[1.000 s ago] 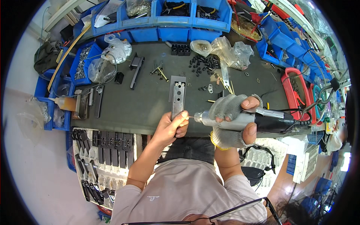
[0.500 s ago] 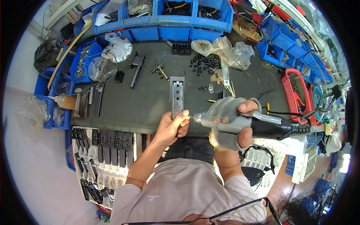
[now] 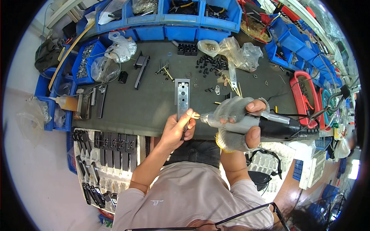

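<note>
At the centre of the frame, a long grey metal bar (image 3: 183, 96) reaches up from the left hand (image 3: 175, 131), which is bare. The thumb lies over the bar's lower end, toward its right edge, and the other fingers curl below and behind, so that end is pinched between them. The upper part of the bar, with its row of round holes, sticks out clear of the fingers toward the top of the frame, above the counter (image 3: 150, 104).

Just right of centre, the right hand (image 3: 230, 109), in a grey glove with bare fingertips showing, is wrapped around a powered driver (image 3: 244, 126). Its fingers close over the top of the silver body and its thumb comes up from below; the tool's black rear end points to the right of the frame. The narrow nose of the driver faces left and ends in a small brass-coloured tip (image 3: 196, 115), right beside the left thumb and index finger; whether they touch it cannot be told. The tip lies to the right of the bar.

Above and to the right of the bar, black fasteners (image 3: 210, 63) are scattered on the counter, near pale washers (image 3: 217, 90). In the upper left of the frame lies a dark bracket (image 3: 142, 71). In the lower left, dark metal pieces (image 3: 117, 144) stand in rows on a pale tray (image 3: 127, 179).
</note>
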A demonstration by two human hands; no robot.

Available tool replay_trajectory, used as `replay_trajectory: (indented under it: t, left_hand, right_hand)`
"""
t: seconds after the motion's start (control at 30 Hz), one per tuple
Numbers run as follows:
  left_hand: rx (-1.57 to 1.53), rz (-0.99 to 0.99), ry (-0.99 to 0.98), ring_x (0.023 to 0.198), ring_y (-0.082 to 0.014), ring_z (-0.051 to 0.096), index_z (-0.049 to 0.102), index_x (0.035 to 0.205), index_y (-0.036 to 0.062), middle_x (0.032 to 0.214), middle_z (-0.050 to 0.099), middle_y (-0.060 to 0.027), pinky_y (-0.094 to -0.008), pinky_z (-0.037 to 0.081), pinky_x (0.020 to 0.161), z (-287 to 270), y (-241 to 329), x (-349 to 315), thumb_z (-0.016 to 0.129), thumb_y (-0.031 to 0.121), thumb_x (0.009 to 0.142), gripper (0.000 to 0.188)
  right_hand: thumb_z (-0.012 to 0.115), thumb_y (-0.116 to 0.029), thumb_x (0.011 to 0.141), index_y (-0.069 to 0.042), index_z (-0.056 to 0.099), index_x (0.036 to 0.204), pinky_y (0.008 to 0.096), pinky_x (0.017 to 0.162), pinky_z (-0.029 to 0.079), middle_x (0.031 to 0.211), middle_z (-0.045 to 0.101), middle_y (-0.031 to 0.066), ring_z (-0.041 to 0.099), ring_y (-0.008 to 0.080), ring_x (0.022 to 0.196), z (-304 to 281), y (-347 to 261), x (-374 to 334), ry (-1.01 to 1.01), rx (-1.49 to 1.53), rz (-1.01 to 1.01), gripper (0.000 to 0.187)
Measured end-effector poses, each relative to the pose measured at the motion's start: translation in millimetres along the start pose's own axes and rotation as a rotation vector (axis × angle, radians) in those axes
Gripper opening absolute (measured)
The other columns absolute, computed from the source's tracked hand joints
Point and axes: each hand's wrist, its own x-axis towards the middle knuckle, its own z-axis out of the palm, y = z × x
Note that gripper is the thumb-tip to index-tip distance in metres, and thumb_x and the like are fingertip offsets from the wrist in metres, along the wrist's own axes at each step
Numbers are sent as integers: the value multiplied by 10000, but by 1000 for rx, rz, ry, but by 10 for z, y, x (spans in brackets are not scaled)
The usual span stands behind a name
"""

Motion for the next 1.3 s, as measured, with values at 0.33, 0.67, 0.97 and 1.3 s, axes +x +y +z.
replay_trajectory:
  t: [0.33, 0.67, 0.97, 1.3]
  left_hand:
    - [-221, -92, -24, 487, -61, 371, 634, 1123, 40, 669, 464, 56, -214, 300, 430, -14, -5, 71, 318, 611, 1050, 657]
    - [-146, -15, 11, 518, -47, 317, 605, 1127, 33, 683, 399, 59, -227, 295, 459, 135, 62, 37, 334, 588, 1059, 623]
    - [-163, -24, 16, 541, -52, 325, 602, 1116, 46, 710, 410, 55, -233, 295, 473, 117, 22, 38, 347, 599, 1052, 613]
    - [-87, 56, 109, 579, -58, 348, 589, 1106, 58, 725, 415, 51, -246, 273, 479, 175, -30, 76, 289, 649, 1046, 665]
  right_hand:
    - [733, -499, 863, -107, 488, 1123, 372, 620, 501, 741, 542, 61, 583, 215, 671, 248, -47, -94, -23, 50, -76, 531]
    - [770, -492, 839, -108, 514, 1091, 366, 664, 511, 756, 545, 67, 589, 218, 705, 342, -5, -112, -98, 25, 39, 526]
    - [795, -509, 821, -140, 465, 1012, 369, 723, 518, 788, 554, 67, 590, 229, 763, 391, -51, -182, -24, -2, 119, 530]
    - [848, -490, 780, -154, 435, 974, 386, 767, 524, 846, 570, 86, 594, 245, 806, 255, -18, -200, -97, -57, 152, 566]
